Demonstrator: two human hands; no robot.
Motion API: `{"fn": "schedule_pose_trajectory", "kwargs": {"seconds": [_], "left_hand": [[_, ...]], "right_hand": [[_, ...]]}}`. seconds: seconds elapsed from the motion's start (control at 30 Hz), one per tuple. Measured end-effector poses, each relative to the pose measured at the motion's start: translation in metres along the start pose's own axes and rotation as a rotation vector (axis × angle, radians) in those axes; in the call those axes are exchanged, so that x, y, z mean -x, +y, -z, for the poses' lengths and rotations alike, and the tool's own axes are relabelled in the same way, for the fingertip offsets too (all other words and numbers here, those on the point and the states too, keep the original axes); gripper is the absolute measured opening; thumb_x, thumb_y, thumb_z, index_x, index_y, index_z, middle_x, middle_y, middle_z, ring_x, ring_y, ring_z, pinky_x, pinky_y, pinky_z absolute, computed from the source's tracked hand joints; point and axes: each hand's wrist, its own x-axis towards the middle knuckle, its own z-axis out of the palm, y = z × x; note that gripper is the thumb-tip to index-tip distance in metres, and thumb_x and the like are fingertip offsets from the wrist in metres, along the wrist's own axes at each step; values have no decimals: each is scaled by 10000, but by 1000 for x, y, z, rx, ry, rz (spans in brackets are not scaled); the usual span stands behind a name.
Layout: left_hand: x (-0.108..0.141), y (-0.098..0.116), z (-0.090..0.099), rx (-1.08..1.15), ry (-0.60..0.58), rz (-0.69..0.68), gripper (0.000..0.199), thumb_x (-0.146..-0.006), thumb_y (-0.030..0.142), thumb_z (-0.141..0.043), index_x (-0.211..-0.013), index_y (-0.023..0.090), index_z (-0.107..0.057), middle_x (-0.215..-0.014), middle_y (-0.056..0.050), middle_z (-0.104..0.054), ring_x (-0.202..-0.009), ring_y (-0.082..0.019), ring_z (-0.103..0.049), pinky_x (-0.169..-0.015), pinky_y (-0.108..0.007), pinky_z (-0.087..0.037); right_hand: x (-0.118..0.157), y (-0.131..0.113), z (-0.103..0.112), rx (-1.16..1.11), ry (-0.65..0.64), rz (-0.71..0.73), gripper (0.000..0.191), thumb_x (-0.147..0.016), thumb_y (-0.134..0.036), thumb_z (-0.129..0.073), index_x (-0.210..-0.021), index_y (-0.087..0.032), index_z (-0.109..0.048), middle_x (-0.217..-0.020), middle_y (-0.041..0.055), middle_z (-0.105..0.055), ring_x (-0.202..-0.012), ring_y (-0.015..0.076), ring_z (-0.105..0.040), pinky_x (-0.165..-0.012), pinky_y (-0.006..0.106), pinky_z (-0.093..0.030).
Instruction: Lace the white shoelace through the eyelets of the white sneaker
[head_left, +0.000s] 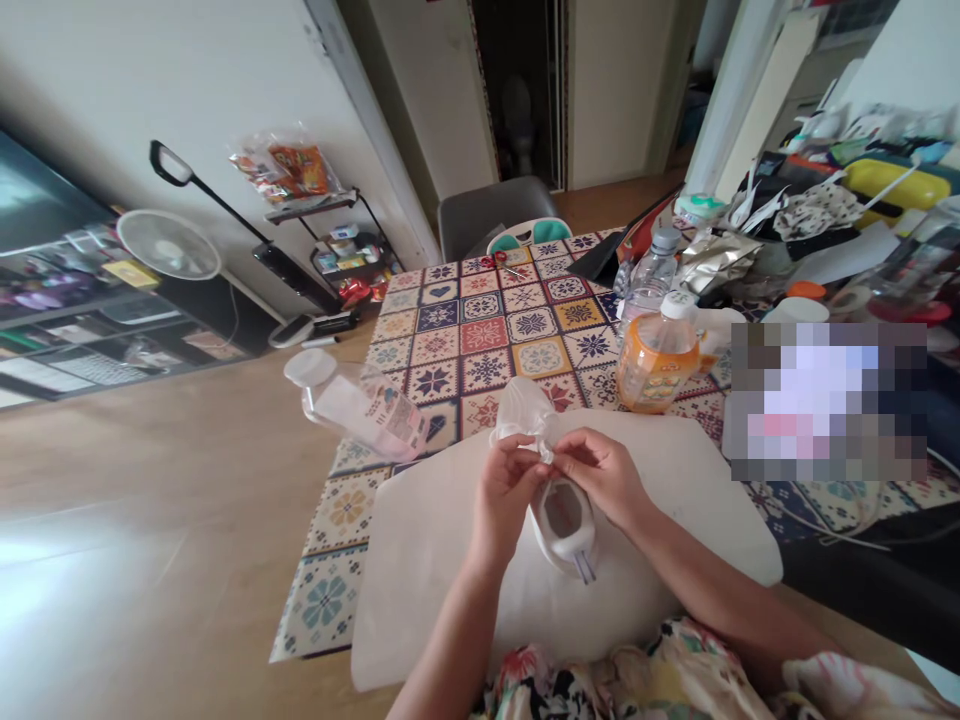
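Observation:
A white shoe (574, 546) lies on a white sheet (420, 560), its toe pointing away from me and its heel towards me. The grey insole shows through its opening. Both my hands meet over the front of the shoe. My left hand (508, 482) is closed, thumb and fingers pinching a white shoelace (547, 456). From the other side my right hand (600, 472) pinches the same lace, its fingertips close to the left ones. The fingers hide part of the lace and the shoe's tongue.
A clear bottle with a white lid (364, 410) stands on the left of the patterned table (484, 335). Rightward are an orange-labelled jug (656, 365) and a clear water bottle (652, 270). Red-handled scissors (499, 260) lie at the far edge. Clutter fills the right side.

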Motion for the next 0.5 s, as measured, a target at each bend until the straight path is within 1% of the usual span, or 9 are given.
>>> {"fn": "schedule_pose_trajectory", "kwargs": {"seconds": [0.07, 0.1, 0.13, 0.23, 0.33, 0.4, 0.5], "left_hand": [[-1, -1, 1, 17, 22, 18, 408, -676, 280, -774, -1057, 219, -643, -808, 16, -675, -705, -141, -652, -750, -301, -534], [-2, -1, 2, 13, 26, 29, 406, -670, 282, -777, -1054, 214, -665, -813, 11, -682, -709, -144, -655, -750, -306, -539], [-2, -2, 2, 1, 25, 39, 389, -671, 287, -776, -1040, 207, -685, -801, 7, -689, -718, -153, -659, -754, -313, -542], [-3, -6, 4, -40, 20, 49, 308, -679, 301, -774, -963, 196, -721, -745, -4, -711, -749, -178, -672, -770, -329, -546], [-3, -8, 2, -61, 37, 37, 248, -675, 310, -782, -888, 200, -719, -733, -5, -721, -722, -177, -672, -742, -322, -545], [-2, -7, -1, -74, 41, 26, 221, -681, 330, -777, -845, 202, -703, -704, -1, -713, -683, -175, -666, -706, -318, -541], [1, -5, -4, -101, 41, -18, 203, -699, 352, -763, -809, 205, -676, -690, -1, -707, -658, -178, -667, -690, -319, -538]], "right_hand": [[2, -1, 2, 62, -26, 23, 126, -737, -303, -787, -784, -224, -700, -701, 3, -714, -662, 175, -682, -645, 294, -534], [3, -2, 2, 94, -41, 34, 106, -753, -293, -770, -803, -225, -707, -726, 7, -722, -682, 175, -684, -654, 292, -533], [4, -4, 3, 126, -57, 45, 95, -764, -282, -756, -828, -226, -713, -753, 11, -728, -702, 173, -683, -661, 288, -532], [6, -9, 5, 218, -93, 73, 145, -775, -266, -744, -913, -230, -717, -823, 16, -732, -761, 169, -675, -686, 276, -527], [6, -13, 5, 256, -100, 101, 102, -816, -308, -713, -875, -225, -711, -791, 15, -718, -739, 169, -674, -696, 282, -530], [6, -12, 3, 228, -72, 105, 128, -844, -348, -686, -824, -221, -694, -742, 11, -697, -683, 165, -664, -661, 283, -533], [5, -7, -2, 142, 24, 107, 167, -854, -387, -671, -803, -228, -657, -675, -8, -643, -592, 144, -612, -572, 262, -518]]}}
